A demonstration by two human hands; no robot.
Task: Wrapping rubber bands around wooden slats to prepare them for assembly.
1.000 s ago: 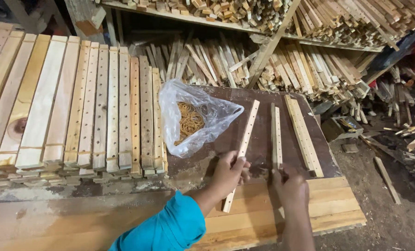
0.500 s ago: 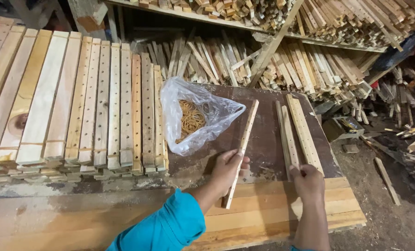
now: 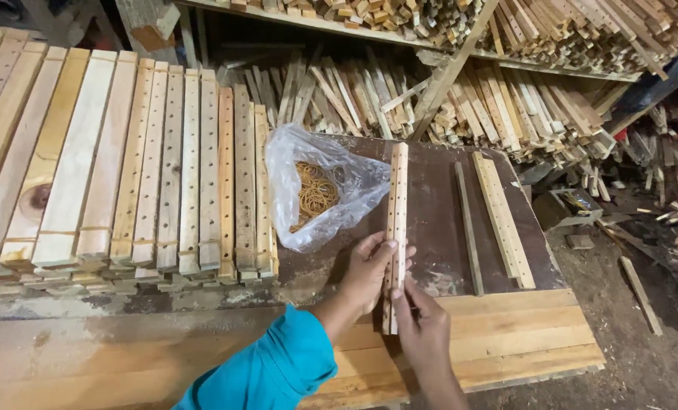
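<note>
Pale strips (image 3: 395, 228) (dotted holes), teal sleeve (image 3: 274, 372)

We see a clear bag of rubber bands (image 3: 320, 190); left of it drilled slat stacks (image 3: 179, 167), right two loose strips (image 3: 491, 220).

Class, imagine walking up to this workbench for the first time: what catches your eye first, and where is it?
At centre, the left hand and right hand hold a pair of drilled wooden slats upright together. Just left lies a clear plastic bag of rubber bands, and beyond it a stacked row of drilled slats.
</note>
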